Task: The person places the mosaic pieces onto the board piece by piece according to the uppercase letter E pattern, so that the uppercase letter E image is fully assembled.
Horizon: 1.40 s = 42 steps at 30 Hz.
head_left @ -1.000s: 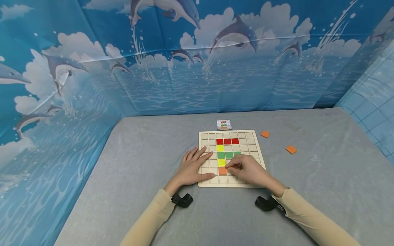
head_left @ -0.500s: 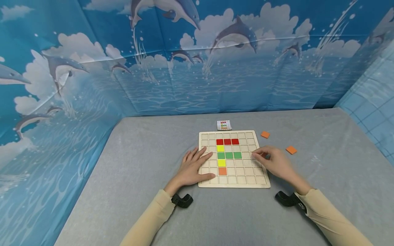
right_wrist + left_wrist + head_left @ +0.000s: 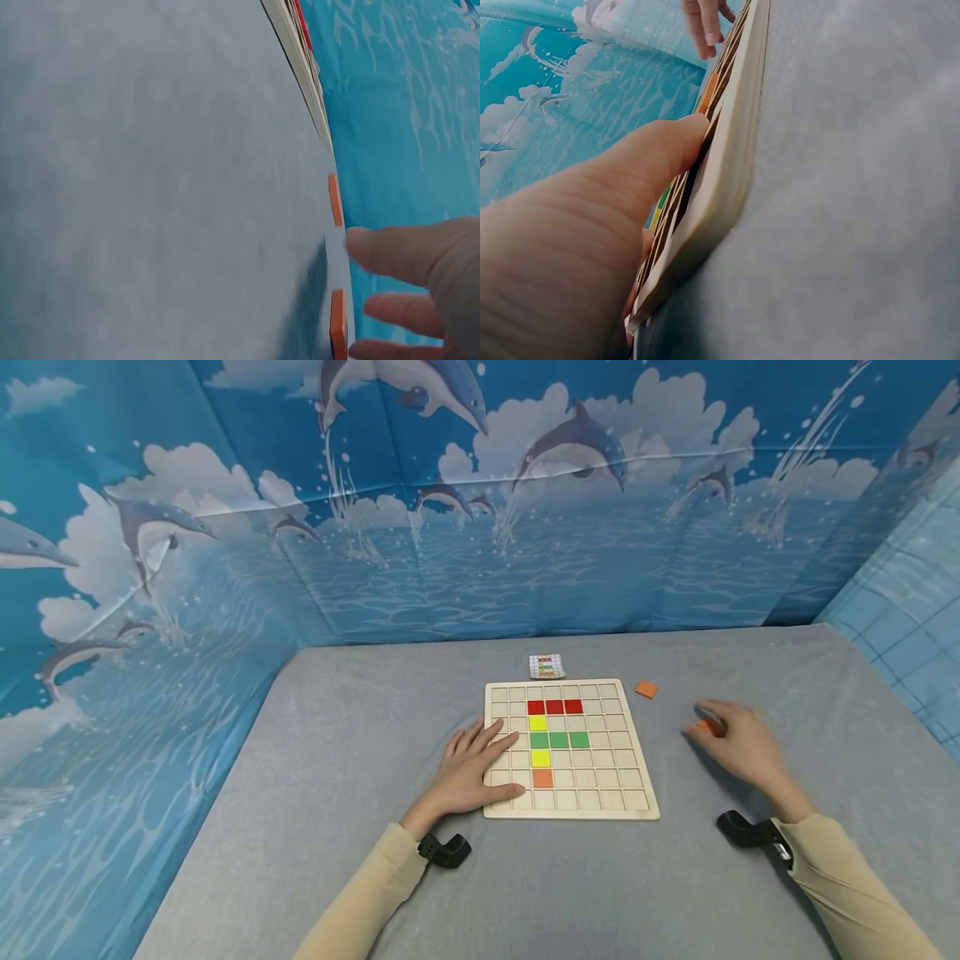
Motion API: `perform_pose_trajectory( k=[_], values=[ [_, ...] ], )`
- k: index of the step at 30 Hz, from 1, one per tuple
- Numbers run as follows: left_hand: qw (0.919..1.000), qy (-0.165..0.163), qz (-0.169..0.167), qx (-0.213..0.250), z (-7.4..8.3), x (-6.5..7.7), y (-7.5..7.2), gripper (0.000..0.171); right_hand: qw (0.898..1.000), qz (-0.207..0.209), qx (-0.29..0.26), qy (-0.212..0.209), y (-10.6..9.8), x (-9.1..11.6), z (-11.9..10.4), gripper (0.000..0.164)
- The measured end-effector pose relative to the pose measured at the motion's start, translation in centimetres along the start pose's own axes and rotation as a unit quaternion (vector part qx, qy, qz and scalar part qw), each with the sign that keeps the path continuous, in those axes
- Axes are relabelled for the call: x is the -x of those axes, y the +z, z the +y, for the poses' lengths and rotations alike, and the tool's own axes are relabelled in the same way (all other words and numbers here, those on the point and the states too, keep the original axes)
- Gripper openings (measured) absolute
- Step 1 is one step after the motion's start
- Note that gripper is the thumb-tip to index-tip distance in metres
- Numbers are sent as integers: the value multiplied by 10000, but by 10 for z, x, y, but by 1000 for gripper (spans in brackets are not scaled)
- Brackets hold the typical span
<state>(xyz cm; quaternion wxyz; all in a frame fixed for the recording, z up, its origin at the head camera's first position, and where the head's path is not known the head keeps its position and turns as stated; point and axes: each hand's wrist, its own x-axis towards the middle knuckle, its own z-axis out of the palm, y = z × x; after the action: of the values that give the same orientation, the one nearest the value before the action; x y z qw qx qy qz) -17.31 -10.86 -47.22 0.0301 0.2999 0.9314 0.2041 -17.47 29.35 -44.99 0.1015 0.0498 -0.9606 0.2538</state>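
My left hand (image 3: 467,774) lies with spread fingers on the left edge of a wooden grid board (image 3: 607,777). Coloured square tiles sit in the grid: a row of red tiles (image 3: 554,707), a row of green tiles (image 3: 558,740), two yellow tiles (image 3: 540,758) and one orange tile (image 3: 542,778). To the right of the board, my right hand (image 3: 742,745) hovers over a loose orange tile (image 3: 337,322), thumb and fingers apart around it. That tile lies on the table, partly hidden by the hand in the head view.
A second loose orange tile (image 3: 647,690) lies near the board's upper right corner. Behind the board is a small card (image 3: 546,666) printed with a coloured grid. Grey cloth covers the table (image 3: 375,718), and a dolphin-printed curtain (image 3: 465,568) hangs along its back and left.
My right hand has left the orange tile area on the board and moved right, spreading its fingers over a loose orange tile. The left hand has stayed in place.
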Motion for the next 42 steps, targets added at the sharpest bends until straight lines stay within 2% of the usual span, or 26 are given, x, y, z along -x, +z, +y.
perform_pose_trajectory(
  k=[3,7,15,24,29,35,42],
  values=[
    [10000,10,11,27,0,0,0,79,9998,-71,129,126,-1,1,3,54],
    [10000,19,32,49,0,0,0,79,9997,-54,146,192,-1,2,3,48],
    [10000,-37,-11,36,0,-1,1,79,9999,103,30,-87,-1,7,5,35],
    [10000,-2,30,70,0,0,-1,79,9985,-367,-289,270,-1,10,-4,40],
    [10000,8,14,73,0,0,-1,79,9978,-377,-388,383,-5,12,-6,35],
    [10000,-5,22,43,0,0,-1,79,9973,-528,-477,173,-5,14,-10,26],
    [10000,26,13,86,0,0,0,79,9971,-217,-673,-275,3,18,-20,16]
  ],
)
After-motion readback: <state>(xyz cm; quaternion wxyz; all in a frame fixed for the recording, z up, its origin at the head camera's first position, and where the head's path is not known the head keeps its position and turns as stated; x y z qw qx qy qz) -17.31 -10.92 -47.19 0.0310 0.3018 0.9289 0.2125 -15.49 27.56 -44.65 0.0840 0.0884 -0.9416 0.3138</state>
